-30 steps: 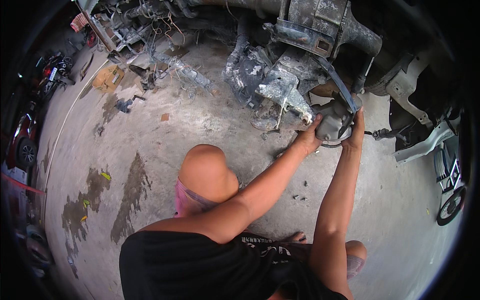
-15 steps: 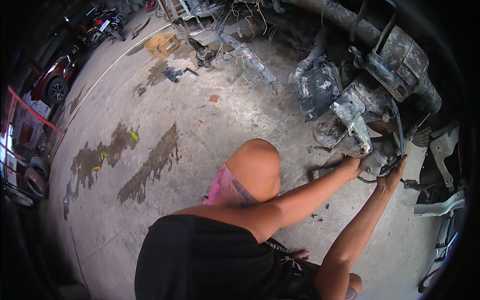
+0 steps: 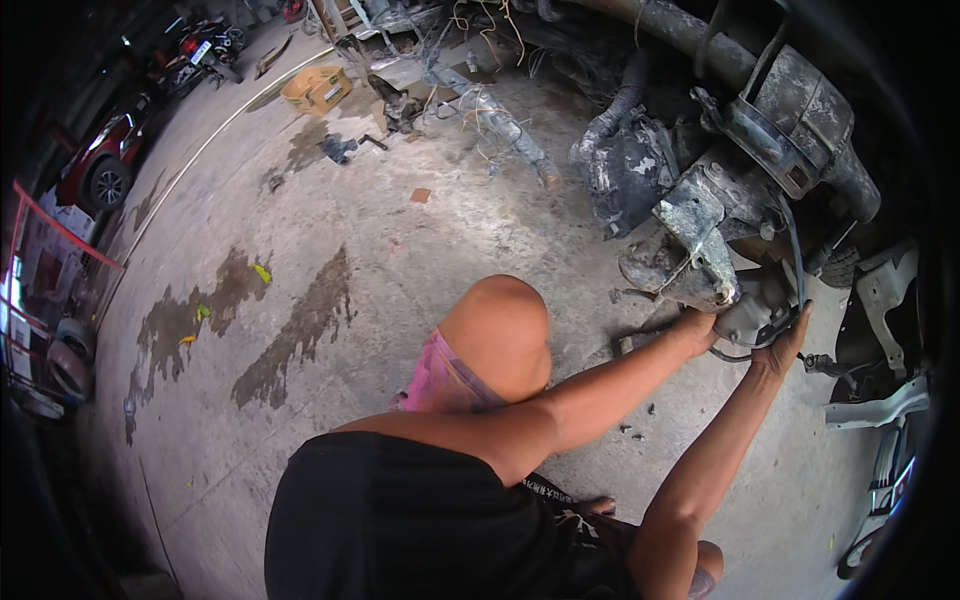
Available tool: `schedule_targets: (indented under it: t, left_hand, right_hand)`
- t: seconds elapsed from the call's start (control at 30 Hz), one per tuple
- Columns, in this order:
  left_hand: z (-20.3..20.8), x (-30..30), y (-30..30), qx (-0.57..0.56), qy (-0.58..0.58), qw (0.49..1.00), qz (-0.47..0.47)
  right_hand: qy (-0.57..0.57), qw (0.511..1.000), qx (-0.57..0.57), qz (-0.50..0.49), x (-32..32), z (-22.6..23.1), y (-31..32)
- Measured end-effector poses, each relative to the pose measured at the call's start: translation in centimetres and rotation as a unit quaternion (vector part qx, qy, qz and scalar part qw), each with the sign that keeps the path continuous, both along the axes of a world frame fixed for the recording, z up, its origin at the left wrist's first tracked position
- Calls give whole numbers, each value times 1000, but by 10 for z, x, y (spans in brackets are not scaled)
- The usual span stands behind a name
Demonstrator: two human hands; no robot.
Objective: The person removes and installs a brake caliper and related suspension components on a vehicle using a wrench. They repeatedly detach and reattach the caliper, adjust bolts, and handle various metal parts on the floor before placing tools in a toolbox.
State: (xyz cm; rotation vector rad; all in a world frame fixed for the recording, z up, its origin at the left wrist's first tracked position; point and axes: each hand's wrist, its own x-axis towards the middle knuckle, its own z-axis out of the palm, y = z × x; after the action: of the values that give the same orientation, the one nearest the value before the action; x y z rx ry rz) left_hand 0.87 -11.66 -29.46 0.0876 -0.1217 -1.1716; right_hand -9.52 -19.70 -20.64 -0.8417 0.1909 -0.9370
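Observation:
Both my arms reach out to the right, under a dirty vehicle frame. A rounded grey metal part (image 3: 741, 321) sits between my hands, just below a corroded metal bracket (image 3: 690, 212). My left hand (image 3: 698, 327) grips its left side, the fingertips hidden behind it. Against the right lower side is my right hand (image 3: 785, 342), fingers pointing up along the edge and partly out of sight. A dark hose (image 3: 798, 245) comes down from above to the part. I cannot tell exactly what kind of part it is.
Small dark bolts or bits (image 3: 631, 432) lie on the concrete below my left forearm. A pale metal bracket (image 3: 884, 303) stands at the right. Farther off are a cardboard box (image 3: 317, 92), a wire-wrapped pipe (image 3: 505, 130), wet stains, a red car (image 3: 105, 170) and a motorcycle (image 3: 205, 55).
The whole view has shifted very slightly. My hands stay on the grey part, with only small movement of the right fingers.

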Motion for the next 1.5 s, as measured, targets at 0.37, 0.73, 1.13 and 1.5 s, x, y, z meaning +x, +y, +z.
schedule_targets:
  t: [0.37, 0.73, 1.13, 1.5]
  left_hand:
    - [16, 15, 17, 46, -90, 991, -84]
    - [24, 26, 22, 21, -169, 983, -68]
    - [32, 8, 25, 9, -115, 991, -62]
    - [30, -43, 34, -28, -68, 992, -107]
  right_hand:
    - [35, 993, -40, -101, 10, 10, 9]
    - [25, 993, -36, -106, 24, 20, 20]
    - [77, 986, -102, -111, 10, 29, 19]
    - [203, 921, -316, -108, -39, 71, 14]
